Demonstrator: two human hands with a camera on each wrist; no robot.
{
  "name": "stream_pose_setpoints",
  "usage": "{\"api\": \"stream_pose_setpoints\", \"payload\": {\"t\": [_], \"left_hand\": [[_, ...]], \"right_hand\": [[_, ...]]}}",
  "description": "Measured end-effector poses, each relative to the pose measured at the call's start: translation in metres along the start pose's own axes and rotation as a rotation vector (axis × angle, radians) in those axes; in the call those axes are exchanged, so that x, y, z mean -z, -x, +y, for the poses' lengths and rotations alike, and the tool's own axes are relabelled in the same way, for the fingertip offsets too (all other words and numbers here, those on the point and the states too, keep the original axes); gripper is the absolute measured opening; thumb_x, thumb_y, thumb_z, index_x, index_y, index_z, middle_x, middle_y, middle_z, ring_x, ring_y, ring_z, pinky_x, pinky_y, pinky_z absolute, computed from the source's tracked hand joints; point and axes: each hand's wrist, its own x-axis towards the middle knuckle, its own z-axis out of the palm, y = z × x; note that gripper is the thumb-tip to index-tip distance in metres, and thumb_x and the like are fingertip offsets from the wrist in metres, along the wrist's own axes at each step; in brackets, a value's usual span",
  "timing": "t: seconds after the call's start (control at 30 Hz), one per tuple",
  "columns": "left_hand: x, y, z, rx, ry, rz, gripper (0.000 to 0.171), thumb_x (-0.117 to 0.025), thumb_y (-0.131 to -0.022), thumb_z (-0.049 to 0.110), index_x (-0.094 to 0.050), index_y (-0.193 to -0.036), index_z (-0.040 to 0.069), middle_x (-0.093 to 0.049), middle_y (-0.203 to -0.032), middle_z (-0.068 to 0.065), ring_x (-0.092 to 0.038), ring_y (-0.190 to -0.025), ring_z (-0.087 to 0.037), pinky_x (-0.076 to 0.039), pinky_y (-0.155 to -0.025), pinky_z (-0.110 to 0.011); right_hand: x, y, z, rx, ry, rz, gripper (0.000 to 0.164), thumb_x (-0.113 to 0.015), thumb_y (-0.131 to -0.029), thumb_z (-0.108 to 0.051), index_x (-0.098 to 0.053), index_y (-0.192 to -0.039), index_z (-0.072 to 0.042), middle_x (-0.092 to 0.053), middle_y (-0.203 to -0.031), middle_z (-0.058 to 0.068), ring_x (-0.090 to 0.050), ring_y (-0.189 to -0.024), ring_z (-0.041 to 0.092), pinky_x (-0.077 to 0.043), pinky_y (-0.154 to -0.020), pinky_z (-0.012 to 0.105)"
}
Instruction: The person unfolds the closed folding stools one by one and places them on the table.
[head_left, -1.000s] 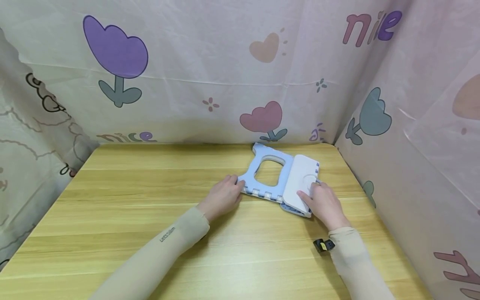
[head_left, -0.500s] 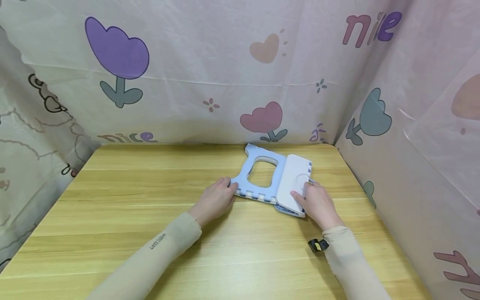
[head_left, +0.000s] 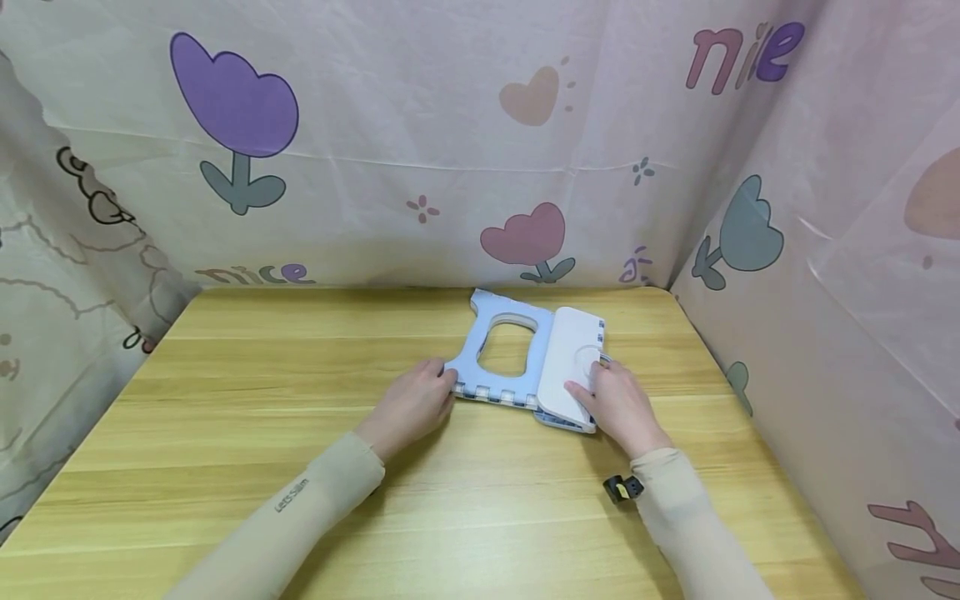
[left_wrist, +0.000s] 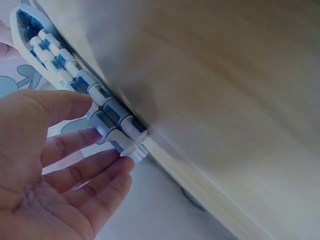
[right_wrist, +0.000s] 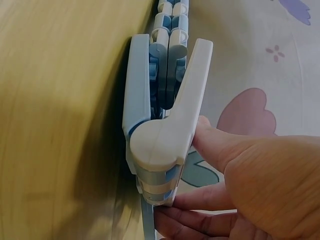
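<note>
A folding step stool (head_left: 495, 384), light blue and white plastic, lies folded on the wooden table in the head view. Its blue side panel has a large rounded hole, and a white panel (head_left: 558, 362) covers the right part. My left hand (head_left: 411, 404) pinches the stool's near left corner; in the left wrist view its thumb and fingers meet the row of hinge knuckles (left_wrist: 102, 107). At the other end, my right hand (head_left: 621, 404) grips the white panel's right side, thumb on top. The right wrist view shows its fingertips at the rounded hinge end (right_wrist: 160, 145).
The wooden table (head_left: 262, 375) ends at a patterned curtain (head_left: 360, 167) behind and another on the right side. A small black and yellow device (head_left: 623, 488) is at the right wrist.
Both hands have slid the folded stool to the left along the table, keeping their hold on its two ends. It stays folded.
</note>
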Motion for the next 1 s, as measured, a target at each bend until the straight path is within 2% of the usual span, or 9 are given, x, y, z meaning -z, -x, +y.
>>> {"api": "stream_pose_setpoints", "payload": {"t": [0.17, 0.4, 0.63, 0.83, 0.93, 1.0], "left_hand": [[0.006, 0.007, -0.002, 0.015, 0.003, -0.004, 0.012, -0.08, -0.094, 0.012, -0.071, -0.096, 0.004, -0.063, -0.086, -0.008, -0.054, -0.072, -0.02, -0.053, -0.061, -0.034], [0.009, 0.017, -0.006, 0.024, -0.018, -0.012, 0.013, -0.081, -0.093, 0.012, -0.072, -0.097, 0.004, -0.064, -0.086, -0.007, -0.055, -0.074, -0.019, -0.054, -0.062, -0.033], [0.011, 0.027, -0.008, 0.025, -0.036, 0.017, 0.013, -0.083, -0.091, 0.01, -0.072, -0.095, 0.003, -0.063, -0.084, -0.007, -0.054, -0.072, -0.018, -0.051, -0.06, -0.031], [0.016, 0.036, -0.009, 0.044, -0.037, 0.042, 0.014, -0.084, -0.09, 0.009, -0.071, -0.091, 0.004, -0.062, -0.082, -0.006, -0.053, -0.07, -0.018, -0.051, -0.058, -0.03], [0.019, 0.041, -0.01, 0.067, -0.024, 0.03, 0.016, -0.085, -0.089, 0.011, -0.07, -0.089, 0.004, -0.06, -0.08, -0.005, -0.052, -0.069, -0.017, -0.05, -0.058, -0.03], [0.022, 0.044, -0.009, 0.088, -0.009, 0.009, 0.017, -0.085, -0.089, 0.012, -0.069, -0.087, 0.005, -0.058, -0.079, -0.005, -0.05, -0.069, -0.017, -0.049, -0.057, -0.029]], "right_hand": [[-0.002, -0.001, -0.006, 0.032, 0.0, 0.013, 0.054, -0.07, -0.106, -0.036, -0.068, -0.123, 0.016, -0.067, -0.131, 0.037, -0.068, -0.117, 0.049, -0.056, -0.103, 0.06], [-0.005, -0.002, -0.013, 0.05, -0.017, 0.011, 0.057, -0.07, -0.106, -0.035, -0.065, -0.13, 0.017, -0.064, -0.138, 0.038, -0.065, -0.124, 0.051, -0.054, -0.108, 0.062], [-0.008, -0.002, -0.02, 0.068, -0.032, 0.008, 0.059, -0.07, -0.106, -0.033, -0.063, -0.133, 0.019, -0.061, -0.141, 0.039, -0.063, -0.129, 0.052, -0.053, -0.111, 0.061], [-0.012, -0.004, -0.027, 0.091, -0.038, 0.004, 0.06, -0.07, -0.106, -0.034, -0.063, -0.134, 0.018, -0.065, -0.136, 0.037, -0.068, -0.12, 0.046, -0.057, -0.105, 0.058], [-0.013, -0.005, -0.029, 0.097, -0.04, -0.009, 0.061, -0.069, -0.106, -0.035, -0.061, -0.138, 0.017, -0.065, -0.135, 0.036, -0.068, -0.116, 0.043, -0.058, -0.103, 0.057], [-0.013, -0.006, -0.031, 0.099, -0.046, -0.016, 0.064, -0.069, -0.106, -0.036, -0.059, -0.14, 0.017, -0.064, -0.137, 0.037, -0.068, -0.119, 0.044, -0.057, -0.105, 0.057]]}}
